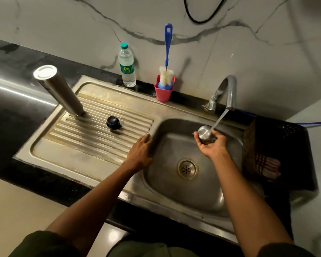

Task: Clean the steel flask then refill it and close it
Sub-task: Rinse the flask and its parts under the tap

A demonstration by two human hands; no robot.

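Plastic water bottle (pixel 127 66): upright against the marble wall, teal cap on, green label.
Red cup (pixel 164 91): on the counter just right of the bottle, touching the wall.
Black cable (pixel 202 20): loops down the wall at the top.
Dark basket (pixel 278 151): right of the sink, holding a checked cloth (pixel 266 165).
Blue hose (pixel 311 122): runs along the counter behind the basket.

Basin (pixel 174 191) floor open; tap (pixel 228 91) overhangs its back corner
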